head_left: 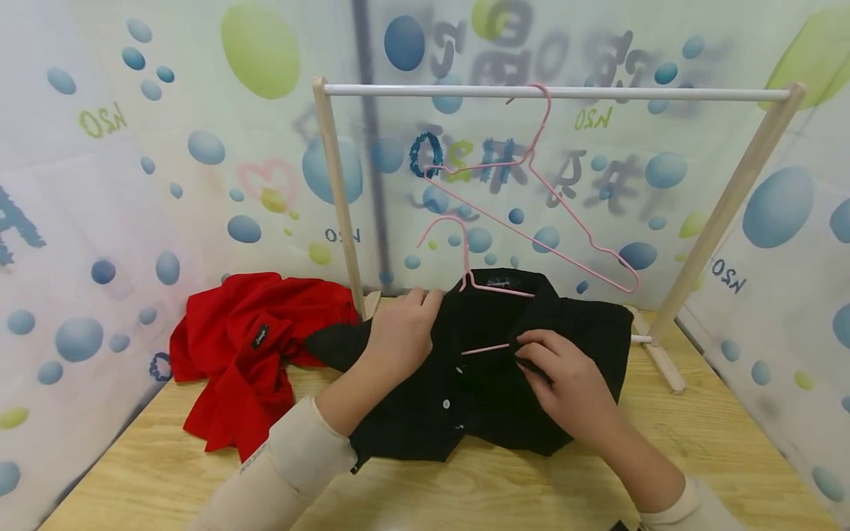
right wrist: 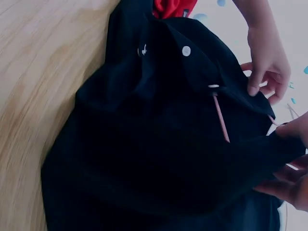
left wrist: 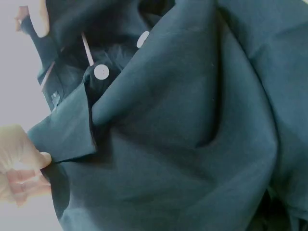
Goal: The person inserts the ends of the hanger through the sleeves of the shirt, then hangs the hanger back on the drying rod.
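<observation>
A black shirt with white buttons lies on the table, its collar toward the rack. Inside its neck sits a pink clothes hanger, the hook sticking up past the collar and the lower bar crossing the neck opening. My left hand pinches the shirt's edge at the left shoulder, thumb on the cloth in the left wrist view. With thumb and fingers my right hand pinches the right front edge beside the opening. In the right wrist view both hands hold the black cloth near the hanger.
A red garment lies crumpled on the table to the left. Behind the shirt stands a wooden rack with a white rail, from which a second pink hanger hangs bare. Patterned sheeting encloses the table's back and sides.
</observation>
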{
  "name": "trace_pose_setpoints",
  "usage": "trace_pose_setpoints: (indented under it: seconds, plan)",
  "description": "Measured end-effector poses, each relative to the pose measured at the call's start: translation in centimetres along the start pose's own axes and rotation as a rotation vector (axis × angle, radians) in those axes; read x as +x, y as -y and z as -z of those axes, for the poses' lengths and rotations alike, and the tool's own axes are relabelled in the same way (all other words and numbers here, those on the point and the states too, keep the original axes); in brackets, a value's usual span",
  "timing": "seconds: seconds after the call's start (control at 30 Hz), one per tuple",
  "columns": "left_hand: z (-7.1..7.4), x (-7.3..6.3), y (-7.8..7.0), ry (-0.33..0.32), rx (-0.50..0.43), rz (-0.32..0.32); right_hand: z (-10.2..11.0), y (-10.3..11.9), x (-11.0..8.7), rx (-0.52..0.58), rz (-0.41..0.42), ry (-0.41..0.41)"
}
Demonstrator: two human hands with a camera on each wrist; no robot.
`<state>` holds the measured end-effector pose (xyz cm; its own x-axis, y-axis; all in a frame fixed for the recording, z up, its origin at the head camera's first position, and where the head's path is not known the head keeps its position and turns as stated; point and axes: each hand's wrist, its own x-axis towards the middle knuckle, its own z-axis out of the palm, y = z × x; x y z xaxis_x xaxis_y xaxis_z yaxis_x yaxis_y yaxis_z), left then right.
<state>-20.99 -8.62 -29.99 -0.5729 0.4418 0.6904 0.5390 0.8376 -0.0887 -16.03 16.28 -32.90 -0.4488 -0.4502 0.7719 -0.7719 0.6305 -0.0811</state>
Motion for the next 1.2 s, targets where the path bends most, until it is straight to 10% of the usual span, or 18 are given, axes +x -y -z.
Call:
trace_pose_setpoints:
  seconds: [0.27, 0.5, 0.8, 1.2]
  plan:
    - [0.2, -0.3, -0.5, -0.030, -0.028, -0.013, -1.2, 0.6, 0.4, 0.064, 0.047, 0.155]
    - [0.2, -0.7, 0.3, -0.047, -0.046, 0.002, 1.2, 0.6, 0.1, 0.021, -0.096, 0.397]
    - [0.4, -1.1, 0.9, -0.062, -0.067, 0.023, 4.3, -1.2, 1.3, -0.199, -0.095, -0.051]
    - [0.8, -1.2, 0.0, -0.057, -0.046, -0.058, 2.9, -2.2, 1.7, -0.291, -0.118, 0.067]
